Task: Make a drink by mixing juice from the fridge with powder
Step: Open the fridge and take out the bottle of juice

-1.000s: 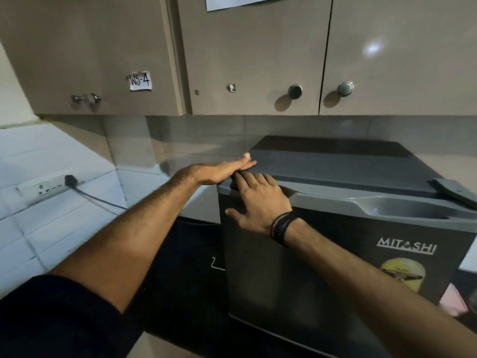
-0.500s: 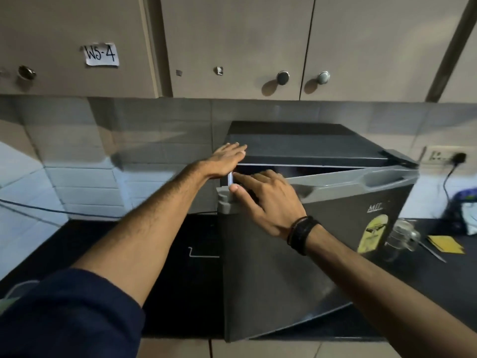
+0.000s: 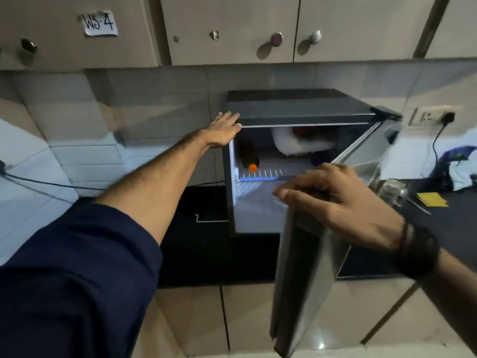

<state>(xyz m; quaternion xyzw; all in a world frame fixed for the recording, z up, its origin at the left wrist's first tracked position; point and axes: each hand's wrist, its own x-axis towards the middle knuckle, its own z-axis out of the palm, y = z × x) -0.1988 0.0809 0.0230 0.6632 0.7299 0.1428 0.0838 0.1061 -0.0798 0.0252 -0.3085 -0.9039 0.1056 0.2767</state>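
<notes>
The mini fridge (image 3: 299, 107) stands on the black table (image 3: 211, 249), and its door (image 3: 304, 267) is swung wide toward the camera. The left hand (image 3: 223, 130) lies flat, fingers spread, pressed on the fridge's top front left corner. The right hand (image 3: 333, 200) is curled over the door's upper edge, gripping it; a dark band sits on that wrist. Inside the fridge, on the wire shelf (image 3: 268, 173), a dark bottle with an orange cap (image 3: 249, 157) lies on its side against the left wall, cap toward the opening. To its right, higher in the fridge, sits a white container (image 3: 296, 143), blurred. Right of the fridge on the table stand a clear glass jar (image 3: 392, 191) and a yellow pad (image 3: 432, 198), near a wall socket (image 3: 431, 116) with a plug in it. Above the fridge hang beige cupboards (image 3: 232, 27), one with a paper label reading WS-4 (image 3: 99, 23).
</notes>
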